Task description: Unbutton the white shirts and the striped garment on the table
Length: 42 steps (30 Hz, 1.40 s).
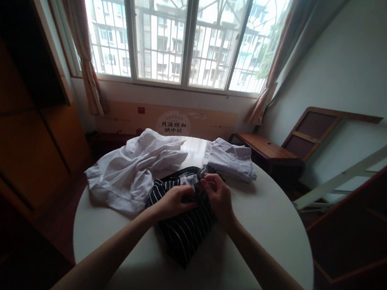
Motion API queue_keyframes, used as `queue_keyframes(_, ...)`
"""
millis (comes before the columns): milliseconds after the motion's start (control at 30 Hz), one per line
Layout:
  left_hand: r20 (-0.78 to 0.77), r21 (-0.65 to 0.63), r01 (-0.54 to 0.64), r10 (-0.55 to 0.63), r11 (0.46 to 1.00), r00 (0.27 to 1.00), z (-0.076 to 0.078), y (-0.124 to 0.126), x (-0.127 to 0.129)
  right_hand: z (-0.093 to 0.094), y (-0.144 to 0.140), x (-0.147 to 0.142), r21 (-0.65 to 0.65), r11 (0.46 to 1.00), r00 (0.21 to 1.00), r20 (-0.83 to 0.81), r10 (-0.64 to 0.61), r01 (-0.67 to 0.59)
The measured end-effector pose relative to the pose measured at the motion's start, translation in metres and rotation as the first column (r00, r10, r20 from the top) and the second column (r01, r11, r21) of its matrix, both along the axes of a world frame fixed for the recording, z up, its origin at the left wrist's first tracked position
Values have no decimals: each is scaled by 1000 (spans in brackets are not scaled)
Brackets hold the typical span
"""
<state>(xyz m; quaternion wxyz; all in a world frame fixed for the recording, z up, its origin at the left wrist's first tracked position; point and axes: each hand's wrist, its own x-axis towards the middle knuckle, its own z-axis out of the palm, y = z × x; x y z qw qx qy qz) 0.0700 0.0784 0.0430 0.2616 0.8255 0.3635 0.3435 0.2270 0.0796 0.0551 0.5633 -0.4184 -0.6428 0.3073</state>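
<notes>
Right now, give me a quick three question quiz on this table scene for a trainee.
1. True or false: both hands grip the striped garment.
2. Which lies to the left of the striped garment: A) the crumpled white shirt, B) the folded shirt, C) a towel?
3. What shape is the white table?

Key:
1. True: the left hand and right hand both pinch its cloth.
2. A.
3. Round.
</notes>
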Motion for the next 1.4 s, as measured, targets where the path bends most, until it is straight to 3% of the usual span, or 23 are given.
queue_keyframes(100,107,-56,-55,61,997,992,1,5,-2,-1,-5,-3,88,995,996,84,40,-48)
queue_keyframes(267,286,-189,-172,222,967,932,5,9,-7,-5,-15,-7,311,950,942,309,-128,27)
queue_keyframes(400,364,-227,-156,232,961,902,7,9,-8,-8,-13,-7,308,951,892,427,-151,13)
queue_keyframes(600,334,-138,-196,231,971,914,2,10,-6,-6,-10,-4,300,954,855,499,-144,-14)
queue_keyframes(700,298,-101,-180,202,978,933,-1,11,-5,-5,-10,-5,251,968,875,473,-102,-24)
queue_keyframes(833,219,-70,-117,130,991,967,-3,10,-4,-7,-5,-7,-6,998,937,345,59,-61)
queue_keyframes(967,169,-62,-210,217,976,961,-5,12,-4,-11,2,-5,-187,970,960,204,194,-156)
queue_keyframes(1067,167,-59,-245,251,968,953,-6,13,-5,-10,1,-4,-203,964,959,190,209,-170)
queue_keyframes(1400,177,-46,-193,198,980,964,-6,12,-8,-8,3,0,-123,982,952,254,171,-144)
